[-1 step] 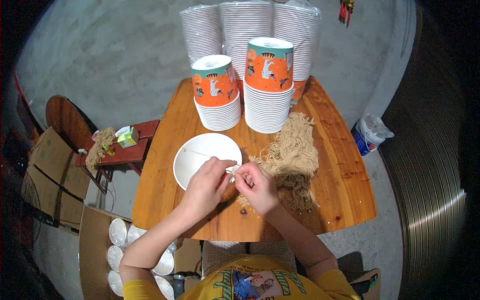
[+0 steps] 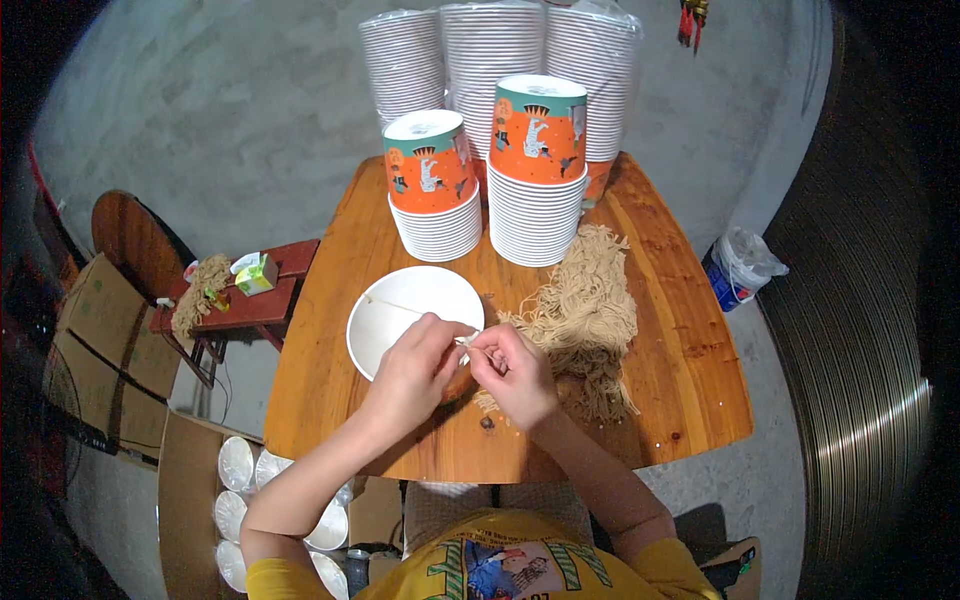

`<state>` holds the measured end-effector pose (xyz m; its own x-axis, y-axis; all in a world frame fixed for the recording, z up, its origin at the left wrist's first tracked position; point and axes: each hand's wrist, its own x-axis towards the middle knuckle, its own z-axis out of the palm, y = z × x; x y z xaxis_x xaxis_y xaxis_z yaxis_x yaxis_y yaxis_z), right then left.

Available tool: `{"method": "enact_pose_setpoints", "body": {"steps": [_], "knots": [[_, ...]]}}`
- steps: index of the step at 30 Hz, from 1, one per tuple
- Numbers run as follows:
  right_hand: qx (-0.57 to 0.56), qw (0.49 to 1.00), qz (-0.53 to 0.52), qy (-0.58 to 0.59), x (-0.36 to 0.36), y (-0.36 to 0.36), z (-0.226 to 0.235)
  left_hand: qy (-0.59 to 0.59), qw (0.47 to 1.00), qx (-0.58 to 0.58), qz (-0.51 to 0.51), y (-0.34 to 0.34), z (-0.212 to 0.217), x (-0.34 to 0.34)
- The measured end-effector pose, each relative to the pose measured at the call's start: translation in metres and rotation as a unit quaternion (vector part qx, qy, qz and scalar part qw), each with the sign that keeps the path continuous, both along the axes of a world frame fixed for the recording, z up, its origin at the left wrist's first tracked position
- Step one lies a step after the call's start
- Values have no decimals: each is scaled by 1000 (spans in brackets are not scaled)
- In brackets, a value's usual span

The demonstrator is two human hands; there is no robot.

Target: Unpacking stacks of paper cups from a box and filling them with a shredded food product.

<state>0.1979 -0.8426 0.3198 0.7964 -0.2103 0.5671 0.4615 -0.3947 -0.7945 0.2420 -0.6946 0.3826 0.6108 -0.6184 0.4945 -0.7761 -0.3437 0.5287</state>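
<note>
A white-lined paper tub (image 2: 385,335) with an orange outer wall lies mouth up in front of me on the table. A thin tan string (image 2: 390,303) crosses its mouth and runs to my left hand. Over the tub's right near rim, my left hand (image 2: 415,370) pinches the string between thumb and fingertips. My right hand (image 2: 512,375) meets it there, fingers curled and pinched on a pale bit of the string, whose end is mostly hidden. Just right of my right hand lies a thick bundle of tan strings (image 2: 590,310), some strands loose.
Two stacks of orange-and-green paper tubs, one left (image 2: 432,190) and one right (image 2: 537,170), stand on the wooden table (image 2: 690,370). Taller wrapped stacks (image 2: 490,50) rise behind. A red bench (image 2: 225,312) holds a tissue pack (image 2: 256,275). A carton (image 2: 190,490) of wrapped tubs sits lower left.
</note>
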Motion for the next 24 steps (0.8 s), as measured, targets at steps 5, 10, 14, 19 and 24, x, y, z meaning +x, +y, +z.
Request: {"method": "enact_pose_setpoints", "body": {"steps": [5,10,14,19,24], "knots": [[32,999,20,15,-1,-1,-1,58,998,-5,-6,-1,-4,8],[17,1000,9,-1,0,-2,-1,71,997,-6,3,-2,-5,7],[13,1000,0,5,-2,0,1,100,995,-15,-4,-3,-2,6],[6,999,-7,32,-4,-1,4,135,991,-17,-2,-3,0,5],[20,999,-11,24,-2,0,1,157,987,-35,6,-3,0,4]]}}
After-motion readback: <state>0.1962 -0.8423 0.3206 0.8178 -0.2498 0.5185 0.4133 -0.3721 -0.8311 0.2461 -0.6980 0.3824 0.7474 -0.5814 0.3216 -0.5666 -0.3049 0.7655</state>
